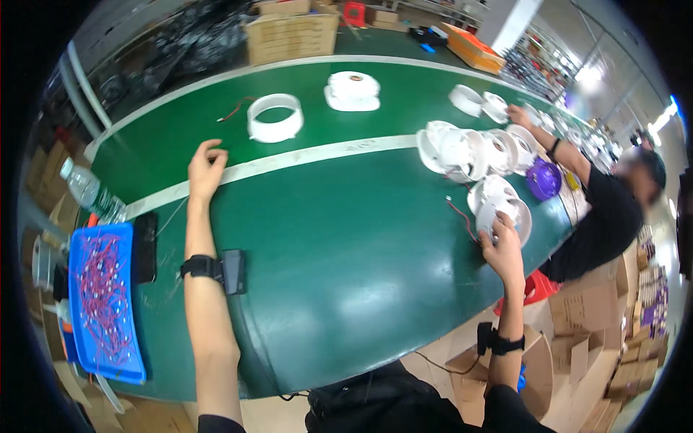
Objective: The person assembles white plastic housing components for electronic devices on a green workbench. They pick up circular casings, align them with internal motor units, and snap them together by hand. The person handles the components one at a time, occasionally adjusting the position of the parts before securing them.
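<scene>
Blue tray: nearest, at the left edge of the green worktop, full of thin red wires.
Black phone: flat on the worktop, just beside the tray.
Left hand: resting on the worktop at the pale stripe, fingers loosely curled, grasping nothing; a black wrist strap with a small black box sits on the forearm.
Right hand: at the worktop's right edge, fingers closed around a white round housing with a red wire trailing from it.
Pile of white housings: just beyond the right hand, stacked on edge against each other.
White ring: alone past the stripe, well apart from the left hand.
Co-worker: on the right in black, one hand on the far housings, a purple round part near.
</scene>
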